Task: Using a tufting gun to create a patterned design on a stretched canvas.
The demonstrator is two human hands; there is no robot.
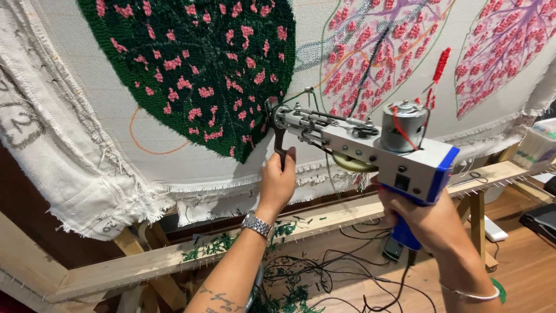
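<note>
Tufting gun point(370, 148) pressed against stretched backing cloth point(116, 110).
Grey metal body, blue grip; right hand point(425, 217) clenched around its handle, left hand point(278, 179) wrapped on the front bar, nose touching the green, pink-flecked tufted leaf point(197, 64).

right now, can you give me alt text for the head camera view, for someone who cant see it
Two hands press a tufting gun against stretched cloth: the left hand holds its front handle, the right hand its blue rear handle. The tip meets the edge of a dark green tufted leaf with pink flecks. Below are a wooden frame and tangled cables.
</note>
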